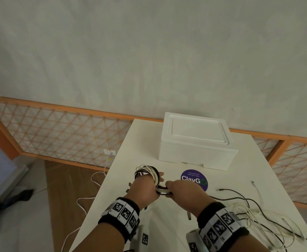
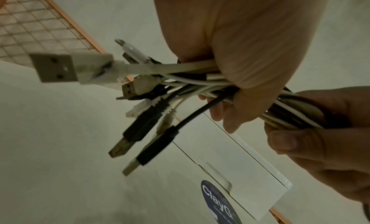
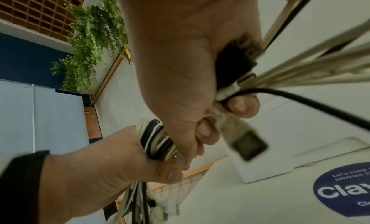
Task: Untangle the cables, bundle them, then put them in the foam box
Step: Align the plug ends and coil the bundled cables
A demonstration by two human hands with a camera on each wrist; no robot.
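Observation:
A bundle of black and white cables (image 1: 146, 170) is looped round my left hand (image 1: 145, 188), which grips it above the white table (image 1: 131, 215). My right hand (image 1: 181, 190) grips the same strands just to the right, the two hands touching. In the left wrist view several USB plugs (image 2: 54, 67) stick out of the left fist. In the right wrist view the coil (image 3: 156, 140) sits between thumb and fingers. Loose cable ends (image 1: 247, 210) trail from the right hand across the table. The white foam box (image 1: 194, 140) stands behind the hands, lid on.
A round purple sticker (image 1: 194, 180) lies on the table between the hands and the box. A white cable (image 1: 94, 179) runs over the floor on the left to a wall socket (image 1: 109, 152). An orange lattice fence (image 1: 58, 131) lines the wall.

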